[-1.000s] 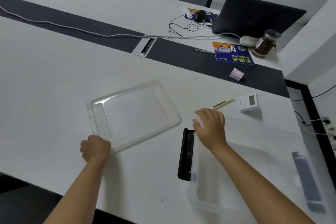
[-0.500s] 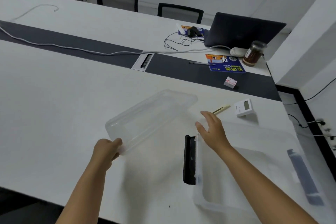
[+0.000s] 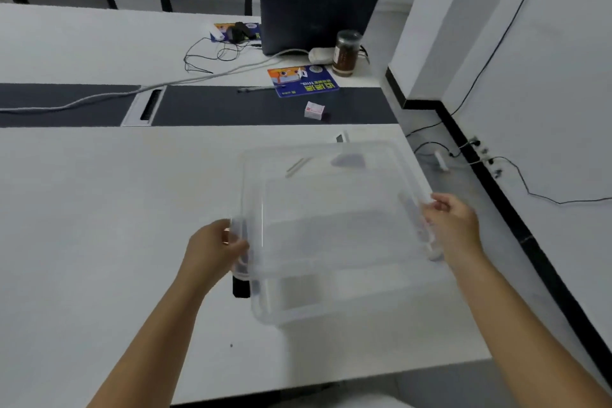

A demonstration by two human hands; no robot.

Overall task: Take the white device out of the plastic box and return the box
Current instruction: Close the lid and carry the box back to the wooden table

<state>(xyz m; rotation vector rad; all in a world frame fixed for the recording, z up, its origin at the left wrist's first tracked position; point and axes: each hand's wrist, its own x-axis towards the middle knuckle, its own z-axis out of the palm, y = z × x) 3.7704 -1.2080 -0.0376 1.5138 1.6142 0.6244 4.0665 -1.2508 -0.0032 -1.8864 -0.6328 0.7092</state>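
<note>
Gripping from both ends, the left hand (image 3: 217,250) is closing around the left edge of the clear lid (image 3: 331,205) while the right hand (image 3: 455,225) is pinching its right edge, so the lid is hanging level over the plastic box (image 3: 298,308) and nearly covering it. The lid is looking not quite seated: its front edge is sitting above the box's front wall, and a black latch (image 3: 241,286) is poking out low at the left end, apparently not snapped up. Nothing white is showing through the clear walls, so the box is looking empty, which suggests the removal half of the job is finished. Just past the far rim, only a small sliver of the white device (image 3: 341,137) is peeking out on the table (image 3: 99,209), outside the box; most of it is hidden behind the lid. A thin pale stick (image 3: 295,165) is showing blurred through the plastic nearby. Further back, a laptop (image 3: 318,20) and a jar (image 3: 346,53) are standing well apart from the work. What is remaining, by my reading, is pressing the lid down, latching it, and carrying the box back.
</note>
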